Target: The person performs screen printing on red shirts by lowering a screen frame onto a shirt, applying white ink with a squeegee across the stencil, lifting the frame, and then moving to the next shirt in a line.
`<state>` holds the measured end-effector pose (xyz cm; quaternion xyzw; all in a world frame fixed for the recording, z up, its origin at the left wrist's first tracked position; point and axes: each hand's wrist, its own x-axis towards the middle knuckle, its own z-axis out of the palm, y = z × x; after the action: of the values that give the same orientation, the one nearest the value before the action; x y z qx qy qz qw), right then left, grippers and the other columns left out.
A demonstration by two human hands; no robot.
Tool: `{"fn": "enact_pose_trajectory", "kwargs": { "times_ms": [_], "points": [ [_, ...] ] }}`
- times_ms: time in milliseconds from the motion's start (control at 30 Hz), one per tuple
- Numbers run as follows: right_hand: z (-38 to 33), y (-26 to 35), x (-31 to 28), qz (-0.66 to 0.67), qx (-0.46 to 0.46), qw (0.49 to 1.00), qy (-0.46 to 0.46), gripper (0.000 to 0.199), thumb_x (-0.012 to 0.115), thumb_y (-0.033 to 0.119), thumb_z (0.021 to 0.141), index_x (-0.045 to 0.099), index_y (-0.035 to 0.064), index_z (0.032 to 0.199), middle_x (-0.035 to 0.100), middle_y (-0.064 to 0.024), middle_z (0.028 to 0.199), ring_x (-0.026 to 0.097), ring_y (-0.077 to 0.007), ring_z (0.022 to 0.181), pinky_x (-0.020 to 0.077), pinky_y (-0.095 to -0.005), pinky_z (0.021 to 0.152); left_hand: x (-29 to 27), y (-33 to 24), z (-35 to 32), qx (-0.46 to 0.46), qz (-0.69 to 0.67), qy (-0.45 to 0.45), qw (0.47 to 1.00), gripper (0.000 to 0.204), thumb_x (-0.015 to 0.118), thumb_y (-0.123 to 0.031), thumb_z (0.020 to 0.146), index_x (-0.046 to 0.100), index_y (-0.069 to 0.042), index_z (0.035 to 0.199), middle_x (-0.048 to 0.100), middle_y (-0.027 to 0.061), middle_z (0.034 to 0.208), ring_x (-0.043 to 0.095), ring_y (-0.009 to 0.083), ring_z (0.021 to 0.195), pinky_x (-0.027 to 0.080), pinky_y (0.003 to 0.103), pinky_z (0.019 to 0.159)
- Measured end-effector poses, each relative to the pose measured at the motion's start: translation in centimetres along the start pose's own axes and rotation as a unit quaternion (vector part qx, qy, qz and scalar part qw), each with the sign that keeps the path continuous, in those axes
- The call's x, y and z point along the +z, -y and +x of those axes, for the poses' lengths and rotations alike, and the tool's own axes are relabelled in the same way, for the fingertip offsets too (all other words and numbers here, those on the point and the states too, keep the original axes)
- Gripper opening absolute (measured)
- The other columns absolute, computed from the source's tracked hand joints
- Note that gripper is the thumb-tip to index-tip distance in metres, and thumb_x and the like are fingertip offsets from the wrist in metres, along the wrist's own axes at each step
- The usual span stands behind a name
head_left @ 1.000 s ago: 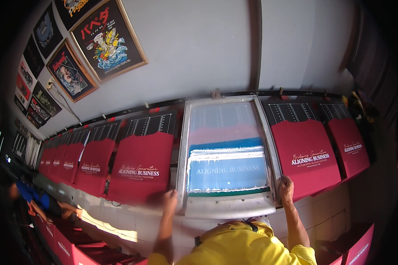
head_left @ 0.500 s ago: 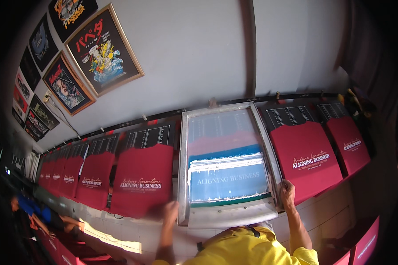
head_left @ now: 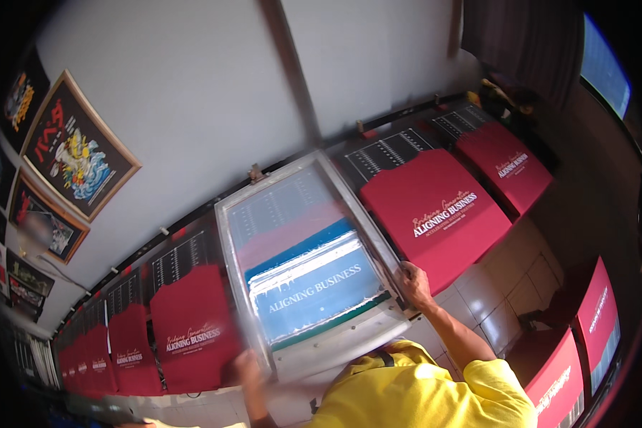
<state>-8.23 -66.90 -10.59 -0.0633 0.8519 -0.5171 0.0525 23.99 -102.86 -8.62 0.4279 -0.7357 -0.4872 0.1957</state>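
In front of me a screen printing frame with pale metal edges lies over a red shirt on a black printing board. Its mesh is blue in the lower half, with white lettering, and streaks of white ink run across it. My right hand is closed on the frame's right edge, near the lower corner. My left hand is beside the lower left corner, smeared by motion; whether it touches the frame cannot be made out.
Red printed shirts on black boards stand in a row on both sides. More red shirts hang on boards behind me at the lower right. Framed pictures hang on the grey wall. A tiled floor shows at right.
My view has turned to the right and tilted, so the frame and shirts appear slanted and shifted left. My right hand stays at the frame's right edge; my left hand is more blurred.
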Motion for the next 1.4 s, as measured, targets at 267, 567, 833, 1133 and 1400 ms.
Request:
{"fn": "enact_pose_trajectory", "kwargs": {
  "times_ms": [267,567,833,1133,1400],
  "points": [
    [0.0,-0.9,-0.1,0.012,-0.008,1.0,0.014,0.035,0.052,0.009,0.09,0.058,-0.001,0.122,0.066,-0.0233,0.102,0.065,-0.0343,0.094,0.0505,-0.0402,0.085,1.0,-1.2,-1.0,0.04,0.06,-0.035,0.997,0.035,0.051,-0.019,0.099,0.047,0.004,0.072,0.037,-0.0027,0.065,0.034,0.0101,0.063,0.032,0.033,0.057],
    [-0.4,-1.3,0.4,0.105,-0.092,0.99,-0.032,0.034,0.055,0.004,0.088,0.055,0.0007,0.123,0.058,-0.0198,0.126,0.058,-0.0379,0.113,0.0492,-0.0427,0.095,0.9,-2.1,-1.5,0.034,0.12,-0.032,0.992,0.035,0.051,-0.021,0.099,0.053,0.006,0.078,0.044,0.0044,0.066,0.039,0.013,0.066,0.037,0.034,0.061],
    [-4.4,3.1,-4.6,-0.139,-0.325,0.927,0.123,0.048,0.067,0.022,0.087,0.054,0.0031,0.129,0.052,-0.0174,0.136,0.046,-0.0342,0.13,0.0409,-0.0448,0.108,1.0,-7.1,-5.8,0.195,0.27,-0.047,0.942,0.037,0.062,-0.022,0.089,0.065,0.003,0.116,0.061,0.0234,0.122,0.056,0.0408,0.114,0.043,0.046,0.099],
    [-7.1,4.5,-4.8,-0.315,-0.496,0.773,0.241,0.068,0.068,0.006,0.07,0.047,0.0059,0.135,0.057,-0.0151,0.126,0.055,-0.0333,0.117,0.0461,-0.0436,0.102,0.7,-7.6,-8.4,0.37,0.408,0.194,0.812,0.051,0.069,-0.01,0.074,0.061,0.001,0.123,0.057,0.0141,0.129,0.05,0.0329,0.123,0.044,0.043,0.103],
    [-3.0,8.8,-1.8,-0.303,-0.441,0.825,0.181,0.007,0.064,0.004,0.072,0.063,0.0033,0.079,0.065,-0.0115,0.077,0.067,-0.0324,0.073,0.0562,-0.043,0.066,2.5,-9.4,-1.6,0.296,0.407,0.139,0.853,0.033,0.065,0.001,0.069,0.068,0.0,0.102,0.068,0.0167,0.103,0.065,0.0368,0.097,0.052,0.045,0.087]
  ]
}}
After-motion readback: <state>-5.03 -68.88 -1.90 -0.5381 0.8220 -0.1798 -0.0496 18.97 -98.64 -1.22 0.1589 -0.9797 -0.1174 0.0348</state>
